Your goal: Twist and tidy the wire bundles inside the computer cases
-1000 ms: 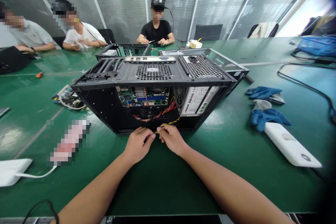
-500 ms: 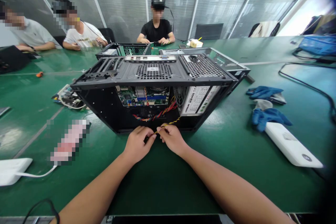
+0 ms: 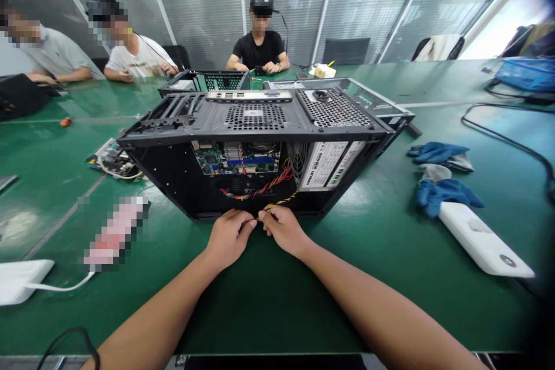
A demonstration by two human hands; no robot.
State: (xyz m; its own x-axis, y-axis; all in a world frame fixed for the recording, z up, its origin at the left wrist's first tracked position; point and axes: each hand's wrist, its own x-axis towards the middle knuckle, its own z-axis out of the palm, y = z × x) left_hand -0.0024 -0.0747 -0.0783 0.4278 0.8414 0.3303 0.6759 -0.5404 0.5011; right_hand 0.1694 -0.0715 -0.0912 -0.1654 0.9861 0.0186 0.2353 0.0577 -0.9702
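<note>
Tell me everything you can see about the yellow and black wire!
The yellow-and-black wire is thin, looks plastic-coated, and its two colours seem twisted together like a stripy rope. It shows from beside the lower corner of the power supply in the open computer case, then slants toward the person. The right hand and the left hand pinch it, with a tiny bit showing between them. I can't see its ends.

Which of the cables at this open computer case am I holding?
The yellow-and-black cable, pinched by your left hand and right hand. The thicker multicoloured bundle lies deeper inside the case, touched by neither.
</note>
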